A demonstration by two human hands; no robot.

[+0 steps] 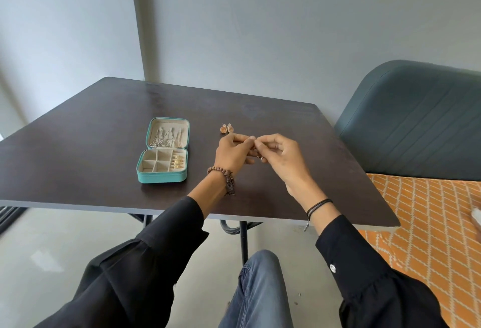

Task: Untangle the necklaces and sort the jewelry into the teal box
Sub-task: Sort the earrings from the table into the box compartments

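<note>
Left hand [234,153] and right hand [279,156] pinch a small gold piece [259,157] between curled fingertips, apparently to work it free, the open teal box [161,178] at their left.

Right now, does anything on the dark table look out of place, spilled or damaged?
Nothing looks spilled or damaged. Only two small gold earrings lie loose on the dark brown table, outside the open teal zip box, just beyond the left hand and right hand, which pinch a small gold piece.
</note>
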